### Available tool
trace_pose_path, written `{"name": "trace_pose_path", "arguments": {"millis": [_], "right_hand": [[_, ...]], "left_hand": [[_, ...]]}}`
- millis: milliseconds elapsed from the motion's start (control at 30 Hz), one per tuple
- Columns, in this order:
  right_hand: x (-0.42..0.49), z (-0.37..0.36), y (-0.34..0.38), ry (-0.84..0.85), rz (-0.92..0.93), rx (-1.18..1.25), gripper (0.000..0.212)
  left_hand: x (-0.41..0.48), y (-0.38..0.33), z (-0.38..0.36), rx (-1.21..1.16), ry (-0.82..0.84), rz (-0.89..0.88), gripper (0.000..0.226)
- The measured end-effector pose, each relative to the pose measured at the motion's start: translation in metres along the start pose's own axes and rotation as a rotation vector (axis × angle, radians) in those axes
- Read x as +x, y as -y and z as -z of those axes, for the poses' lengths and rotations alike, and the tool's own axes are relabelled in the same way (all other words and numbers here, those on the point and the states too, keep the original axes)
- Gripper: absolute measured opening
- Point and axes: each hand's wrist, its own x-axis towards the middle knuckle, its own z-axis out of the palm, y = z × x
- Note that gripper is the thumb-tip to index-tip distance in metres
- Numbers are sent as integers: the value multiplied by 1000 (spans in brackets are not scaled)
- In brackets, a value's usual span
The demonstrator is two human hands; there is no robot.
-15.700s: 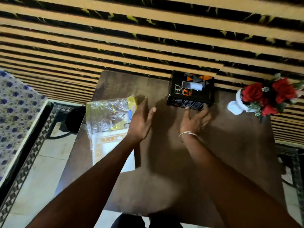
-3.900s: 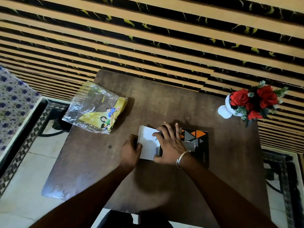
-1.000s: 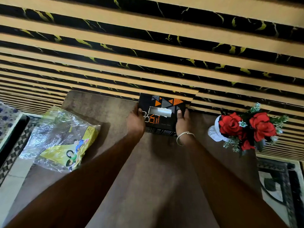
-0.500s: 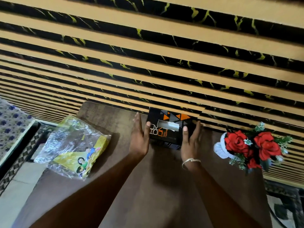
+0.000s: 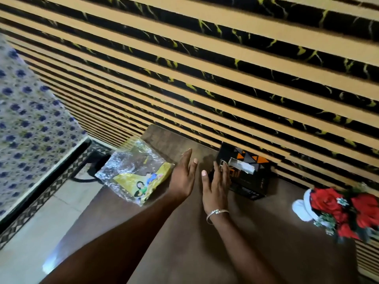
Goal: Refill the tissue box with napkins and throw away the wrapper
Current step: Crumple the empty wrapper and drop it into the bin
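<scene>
The black tissue box [image 5: 249,177] with orange triangles stands at the back of the brown table [image 5: 205,242], against the striped wall, a white napkin [image 5: 243,166] showing in its top slot. My right hand [image 5: 216,181] is open, flat, just left of the box, its fingertips overlapping the box's left edge. My left hand [image 5: 182,175] is open with fingers straight, holding nothing, between the box and the wrapper. The clear and yellow plastic wrapper [image 5: 135,171] lies crumpled and empty at the table's back left corner, partly over the edge.
A white vase of red artificial roses [image 5: 340,210] stands at the table's right side. A blue-dotted cloth on a dark-framed piece of furniture [image 5: 30,128] is at the left, with tiled floor [image 5: 41,222] below the table's left edge.
Both hands have let go of the tissue box and shifted left; the box stays against the wall. The camera has swung up and left.
</scene>
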Motion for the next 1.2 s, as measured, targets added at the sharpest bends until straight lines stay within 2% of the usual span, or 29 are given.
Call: {"name": "trace_pose_path", "arguments": {"millis": [167,300,467,600,733,900,1067,1200], "right_hand": [[-11,-20,38,166,67,50,79],[-20,-42,63,328,90,45,69],[-32,-68,90,447,94,7,76],[-32,-97,106,488,86,-19,86],[-22,-133,112,510,33,-229,106],[-10,-163,121,521,-94,-344,125],[0,-179,124,542,-185,-416,132],[-1,-190,127,607,-162,-427,125]], "left_hand": [[-14,19,55,42,-59,44,57],[-26,40,99,73,-157,99,64],[-32,74,142,58,-235,243,60],[-31,99,165,63,-244,273,61],[-12,137,180,127,-170,294,63],[24,176,194,267,-5,300,86],[56,193,190,331,229,323,104],[67,187,179,490,332,285,93]]}}
